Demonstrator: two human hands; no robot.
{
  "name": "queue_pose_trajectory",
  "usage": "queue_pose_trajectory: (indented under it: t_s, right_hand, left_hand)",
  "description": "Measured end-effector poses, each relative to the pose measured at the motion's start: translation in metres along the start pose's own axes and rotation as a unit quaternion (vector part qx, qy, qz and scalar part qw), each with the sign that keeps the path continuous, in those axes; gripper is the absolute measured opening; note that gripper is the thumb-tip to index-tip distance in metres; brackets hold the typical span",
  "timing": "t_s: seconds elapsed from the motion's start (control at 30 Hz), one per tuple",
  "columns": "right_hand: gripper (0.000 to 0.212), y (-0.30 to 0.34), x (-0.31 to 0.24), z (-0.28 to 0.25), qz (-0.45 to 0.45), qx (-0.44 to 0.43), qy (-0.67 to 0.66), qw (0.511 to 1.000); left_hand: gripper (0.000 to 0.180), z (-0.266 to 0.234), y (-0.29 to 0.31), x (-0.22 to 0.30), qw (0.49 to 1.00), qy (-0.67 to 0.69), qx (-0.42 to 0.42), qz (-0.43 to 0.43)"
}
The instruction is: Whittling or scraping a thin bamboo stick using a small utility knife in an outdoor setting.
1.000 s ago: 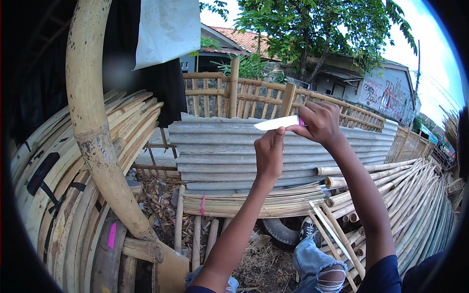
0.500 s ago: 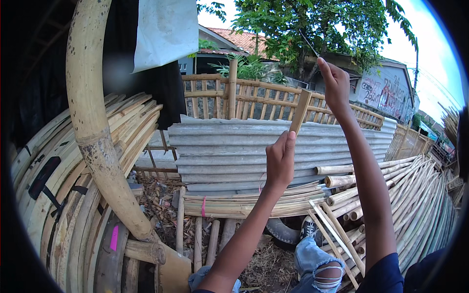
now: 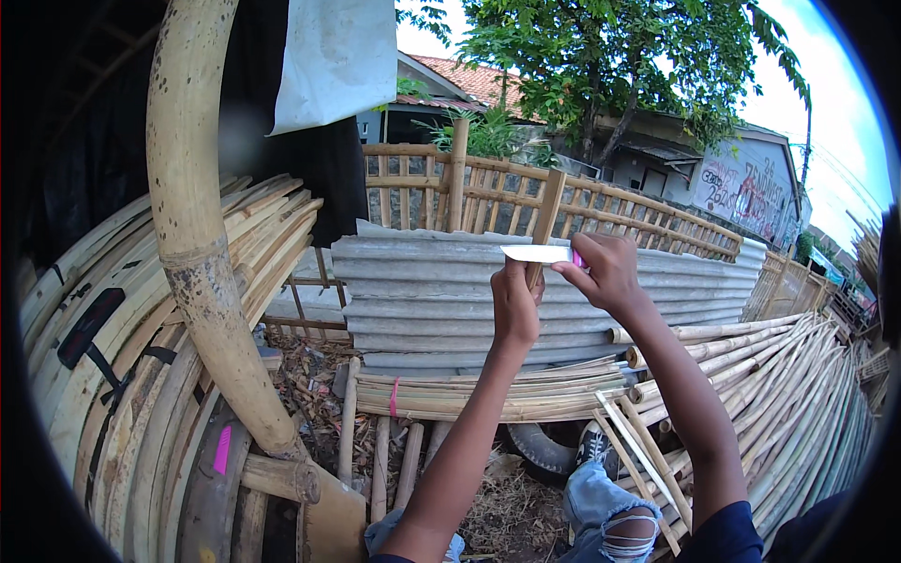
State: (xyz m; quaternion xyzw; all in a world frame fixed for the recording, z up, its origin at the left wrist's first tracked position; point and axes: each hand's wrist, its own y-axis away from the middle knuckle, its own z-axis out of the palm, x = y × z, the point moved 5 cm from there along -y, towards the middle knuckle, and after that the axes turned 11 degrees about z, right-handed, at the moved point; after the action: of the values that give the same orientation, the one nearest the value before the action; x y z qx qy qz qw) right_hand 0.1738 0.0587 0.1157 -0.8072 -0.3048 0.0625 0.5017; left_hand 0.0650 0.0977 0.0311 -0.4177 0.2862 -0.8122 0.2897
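- Brown and flat, the stick (image 3: 550,205) stands nearly upright above the left hand (image 3: 515,305), its top leaning a little to the right.
- Shiny and smooth, the knife (image 3: 540,254) has a pointy blade and a pink handle. It lies sideways across the front of the stick, just over the left hand.
- Left fingers curl around the stick's low end. That arm reaches up and forward.
- Right fingers wrap tight around the knife's handle. The right hand (image 3: 605,265) is lifted, and its arm slants inward.
- Behind both hands is a grey, wavy sheet (image 3: 422,296).
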Motion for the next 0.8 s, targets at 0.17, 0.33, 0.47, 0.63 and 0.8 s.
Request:
queue_pose_trajectory:
  t_s: [0.17,0.33,0.47,0.63,0.8]
  right_hand:
    - [0.049,-0.01,0.004,0.004,-0.052,0.041,0.042,0.997]
    - [0.05,-0.056,0.024,-0.013,0.047,0.154,0.024,0.987]
    - [0.052,-0.062,0.044,-0.011,0.226,0.174,-0.153,0.946]
    - [0.05,-0.01,0.027,0.009,0.266,0.104,-0.425,0.859]
    - [0.047,-0.008,-0.029,0.007,0.024,0.021,0.009,0.999]
  left_hand:
    - [0.052,-0.009,-0.007,-0.003,1.0,-0.008,0.009,-0.015]
    - [0.051,-0.001,-0.01,0.003,0.99,0.069,-0.105,-0.06]
    - [0.052,0.007,-0.004,0.009,0.976,0.112,-0.164,-0.09]
    - [0.051,-0.005,-0.011,0.009,0.983,0.1,-0.129,-0.079]
    - [0.048,-0.031,-0.019,0.002,0.998,0.051,-0.004,-0.034]
